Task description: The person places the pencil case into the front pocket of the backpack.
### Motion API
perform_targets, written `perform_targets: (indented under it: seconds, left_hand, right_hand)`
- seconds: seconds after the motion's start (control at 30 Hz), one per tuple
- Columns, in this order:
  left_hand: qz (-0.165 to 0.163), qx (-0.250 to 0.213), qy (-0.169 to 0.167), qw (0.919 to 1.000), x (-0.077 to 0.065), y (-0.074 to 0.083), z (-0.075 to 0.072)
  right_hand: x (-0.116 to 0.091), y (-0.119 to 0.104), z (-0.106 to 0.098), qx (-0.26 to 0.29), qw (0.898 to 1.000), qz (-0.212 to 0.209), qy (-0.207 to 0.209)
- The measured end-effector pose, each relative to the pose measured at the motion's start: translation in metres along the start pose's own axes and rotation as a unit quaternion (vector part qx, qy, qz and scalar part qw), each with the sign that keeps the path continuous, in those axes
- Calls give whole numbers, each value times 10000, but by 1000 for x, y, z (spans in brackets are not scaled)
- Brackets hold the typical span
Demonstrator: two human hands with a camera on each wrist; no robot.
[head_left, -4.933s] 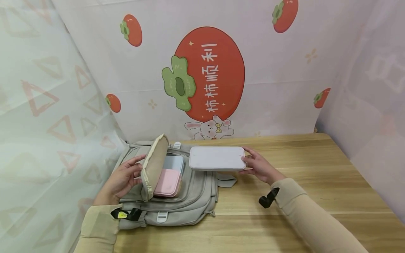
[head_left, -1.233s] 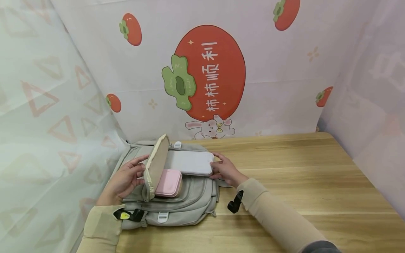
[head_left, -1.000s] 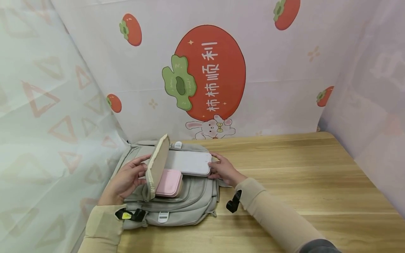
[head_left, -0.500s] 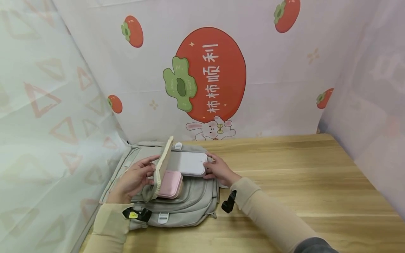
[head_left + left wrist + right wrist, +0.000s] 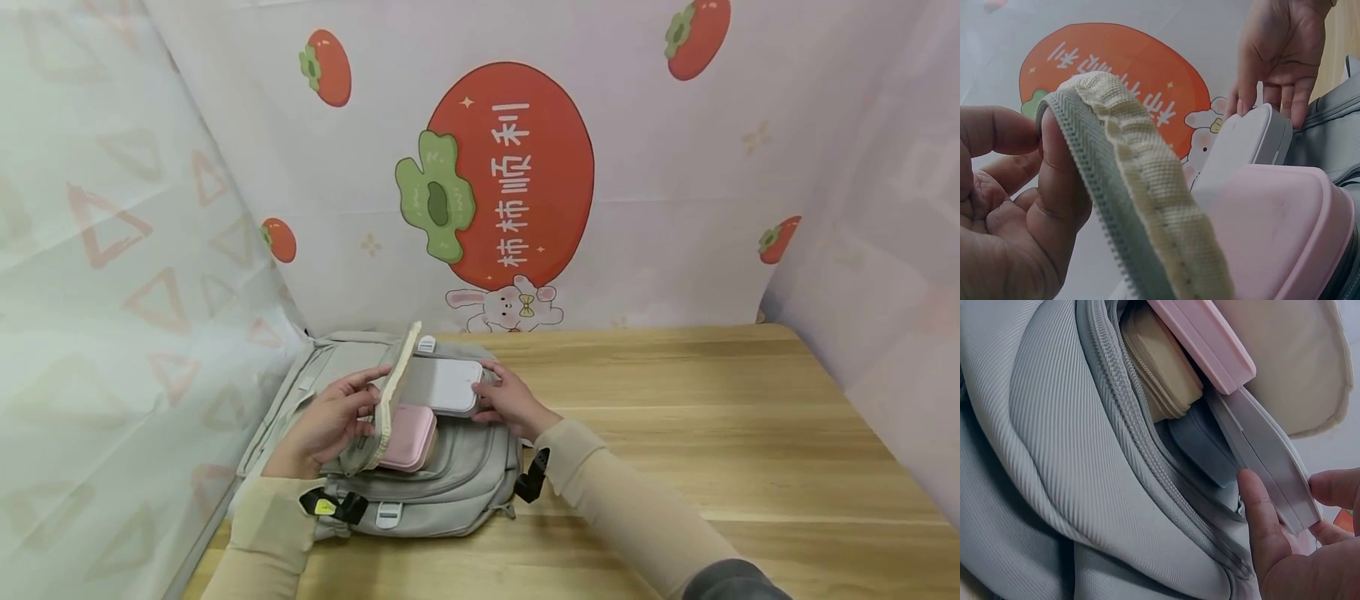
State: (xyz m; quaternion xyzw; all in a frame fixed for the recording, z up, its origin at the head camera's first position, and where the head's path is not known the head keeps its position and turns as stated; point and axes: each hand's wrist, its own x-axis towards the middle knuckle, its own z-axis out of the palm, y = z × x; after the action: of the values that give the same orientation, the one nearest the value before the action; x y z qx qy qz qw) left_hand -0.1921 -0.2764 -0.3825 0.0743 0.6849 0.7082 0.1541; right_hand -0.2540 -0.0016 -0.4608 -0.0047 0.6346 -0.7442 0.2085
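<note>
A grey backpack [image 5: 465,492] lies flat on the table, its zipped front pocket unfastened. My left hand [image 5: 330,421] pinches the zip edge of the raised pocket flap [image 5: 1141,187] between thumb and fingers. My right hand [image 5: 513,400] holds the outer end of a flat white rounded box [image 5: 442,385], thumb on one face and fingers on the other. The box's far end is hidden behind the flap, inside the pocket. Beside it a pink box [image 5: 408,437] sticks out of the pocket. Under these, the right wrist view shows a beige zipped pouch [image 5: 1163,369] and a dark bluish box [image 5: 1200,444].
The wooden table [image 5: 675,417] extends to the right of the backpack. A printed cloth [image 5: 637,167] hangs behind it, and another pale cloth [image 5: 112,333] borders the left side. A strap buckle [image 5: 388,515] sits on the backpack's near side.
The white box has moved left from above the backpack into the pocket, with the right hand following. It now covers the blue box in the head view. The left hand has drawn the flap rightward.
</note>
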Motion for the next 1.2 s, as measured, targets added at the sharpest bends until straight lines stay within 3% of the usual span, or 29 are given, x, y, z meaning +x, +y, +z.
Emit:
perform_targets:
  seconds: [0.6, 1.2]
  left_hand:
    - [-83, -38, 49, 9999, -2, 2, 0]
    - [-38, -66, 14, 10000, -2, 3, 3]
  right_hand:
    - [17, -4, 20, 15, 9997, 167, -166]
    - [29, 3, 41, 158, 9995, 257, 34]
